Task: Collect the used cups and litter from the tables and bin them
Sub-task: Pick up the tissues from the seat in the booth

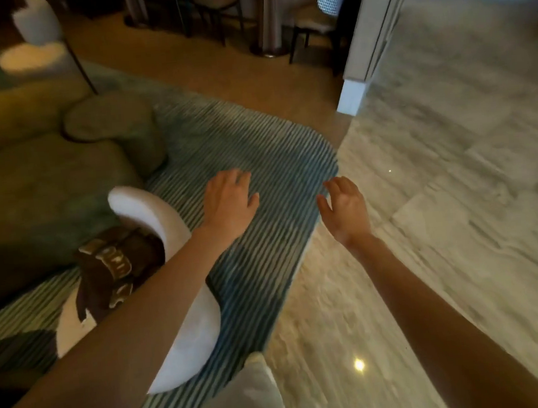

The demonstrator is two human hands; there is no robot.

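Note:
My left hand [228, 204] is stretched out over the striped blue rug [257, 159], palm down, fingers relaxed and holding nothing. To its right, my right hand [346, 208] hangs over the edge where the rug meets the marble floor [438, 189], fingers loosely spread and empty. No cup, litter or bin shows in the head view. The picture is blurred by motion.
A white curved chair [187, 325] with a brown patterned cushion [117, 266] stands under my left forearm. Green sofa and round pouf [114, 119] lie at the left. A white pillar [364, 49] rises ahead, with dining chairs [310, 21] and a table base [269, 15] behind.

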